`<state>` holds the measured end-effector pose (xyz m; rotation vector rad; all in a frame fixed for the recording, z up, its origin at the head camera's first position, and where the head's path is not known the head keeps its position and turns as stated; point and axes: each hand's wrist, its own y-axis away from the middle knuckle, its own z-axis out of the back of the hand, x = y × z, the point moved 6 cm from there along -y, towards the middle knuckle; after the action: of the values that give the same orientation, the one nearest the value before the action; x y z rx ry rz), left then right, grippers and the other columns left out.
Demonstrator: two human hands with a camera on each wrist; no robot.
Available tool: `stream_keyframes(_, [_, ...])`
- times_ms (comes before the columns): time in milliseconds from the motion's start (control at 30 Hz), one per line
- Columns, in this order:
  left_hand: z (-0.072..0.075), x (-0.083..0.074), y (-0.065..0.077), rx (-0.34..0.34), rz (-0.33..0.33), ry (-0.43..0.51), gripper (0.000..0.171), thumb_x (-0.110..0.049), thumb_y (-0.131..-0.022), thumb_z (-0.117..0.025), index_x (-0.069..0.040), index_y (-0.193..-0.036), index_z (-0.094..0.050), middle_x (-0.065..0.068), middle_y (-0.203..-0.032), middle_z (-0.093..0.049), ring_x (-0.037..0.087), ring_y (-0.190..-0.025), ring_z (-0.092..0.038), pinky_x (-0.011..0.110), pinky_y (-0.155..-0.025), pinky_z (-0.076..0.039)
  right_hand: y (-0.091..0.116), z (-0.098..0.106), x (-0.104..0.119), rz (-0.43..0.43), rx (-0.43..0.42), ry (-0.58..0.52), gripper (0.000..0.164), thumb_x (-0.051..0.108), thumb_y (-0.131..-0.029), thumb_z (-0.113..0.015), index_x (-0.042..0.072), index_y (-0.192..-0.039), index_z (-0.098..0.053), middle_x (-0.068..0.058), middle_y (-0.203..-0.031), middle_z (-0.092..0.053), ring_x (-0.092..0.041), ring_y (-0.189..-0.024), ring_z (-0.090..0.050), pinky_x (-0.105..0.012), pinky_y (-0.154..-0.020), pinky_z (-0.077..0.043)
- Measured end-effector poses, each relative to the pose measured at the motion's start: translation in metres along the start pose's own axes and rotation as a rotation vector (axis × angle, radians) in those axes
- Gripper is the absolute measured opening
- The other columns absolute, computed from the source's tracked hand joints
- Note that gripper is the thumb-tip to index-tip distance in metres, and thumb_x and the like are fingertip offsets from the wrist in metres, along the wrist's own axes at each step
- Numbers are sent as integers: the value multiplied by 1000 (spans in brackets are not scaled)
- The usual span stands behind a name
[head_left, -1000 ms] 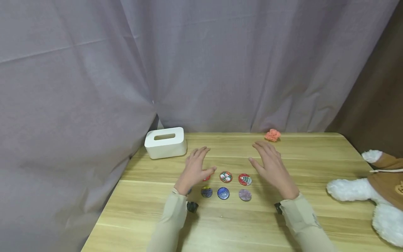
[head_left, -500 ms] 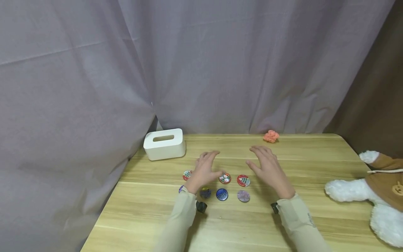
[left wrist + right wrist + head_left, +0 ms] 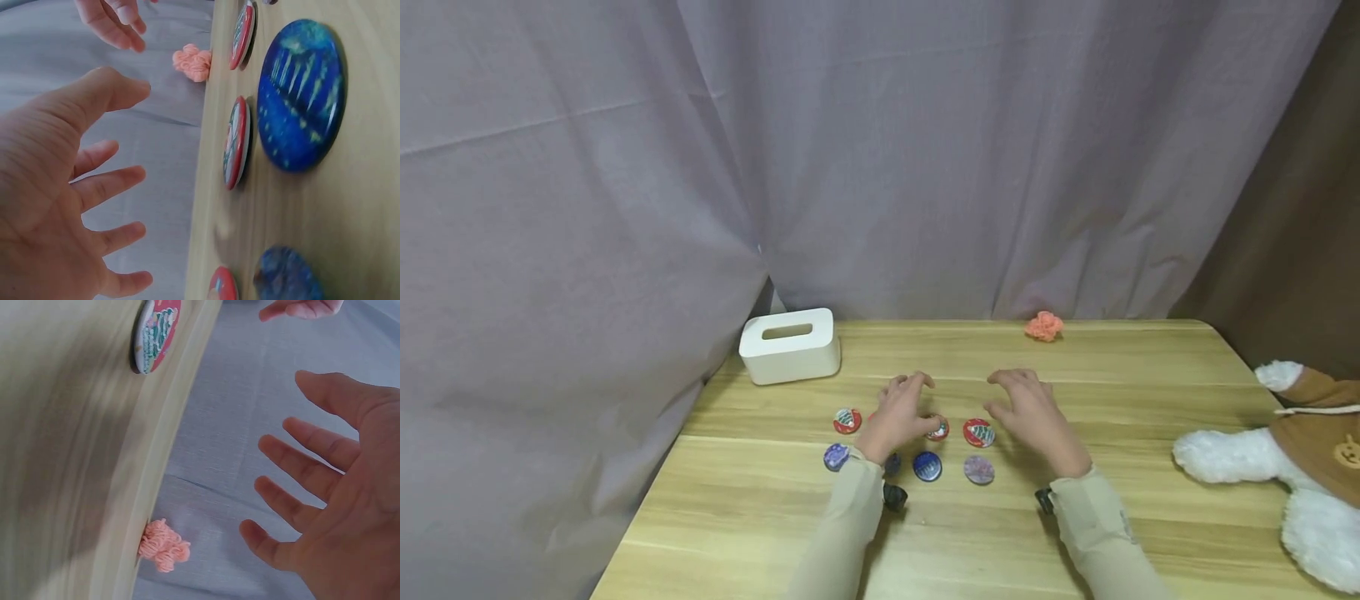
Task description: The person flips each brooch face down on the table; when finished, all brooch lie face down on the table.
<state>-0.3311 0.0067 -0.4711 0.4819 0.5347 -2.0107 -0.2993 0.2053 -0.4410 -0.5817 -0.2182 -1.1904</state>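
Note:
Two rows of round badges lie flat on the wooden table. Over the left half of them hovers my left hand (image 3: pixel 897 421), fingers spread and loosely bent, holding nothing. It partly covers a red badge with green and white (image 3: pixel 938 428) and a dark badge (image 3: pixel 892 464). My right hand (image 3: pixel 1033 417) hangs in the air right of the red tree badge (image 3: pixel 979 432), its fingers apart and without anything in them. A shiny blue badge (image 3: pixel 301 94) shows large in the left wrist view. The front row also has a purple-blue badge (image 3: pixel 836 457) and a pale purple one (image 3: pixel 979 469).
A white tissue box (image 3: pixel 790 347) stands at the table's back left. Near the back edge lies a coral yarn flower (image 3: pixel 1044 326). On the right sits a white plush toy (image 3: pixel 1311 450) in brown clothing. Grey curtain (image 3: pixel 880 167) hangs behind the table (image 3: pixel 737 517).
My left hand has moved right and slightly nearer, uncovering the leftmost badges. The right hand has come a little nearer and left. The badges lie as before.

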Motion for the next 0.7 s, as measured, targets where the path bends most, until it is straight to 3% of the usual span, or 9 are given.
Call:
stream_keyframes(300, [-9,-4,-3,10,0,46,46,-23,-85,-78,-11,-123,-54,13,-127,-65,40,-137,-40,61,-107,-28,3,-10,-4,-8,60,-8,15,5,-80,-77,5,-92,-69,-21,-117,-68,-48,-119,-52,-69,-92,-35])
stream_keyframes(600, [-19,-13,-5,49,-11,5,58,-14,-82,-79,-16,-135,-56,4,-141,-59,35,-134,-42,57,-108,-30,3,-20,-6,-8,131,-4,26,5,-76,-81,2,-99,-70,-16,-111,-70,-45,-111,-56,-68,-92,-37])
stream_keyframes(700, [-23,-18,-6,64,-23,-15,63,-13,-81,-79,-17,-139,-55,2,-138,-61,34,-134,-43,57,-109,-30,1,-25,-7,-9,157,-2,31,4,-74,-82,1,-102,-70,-14,-109,-70,-42,-108,-57,-67,-91,-38])
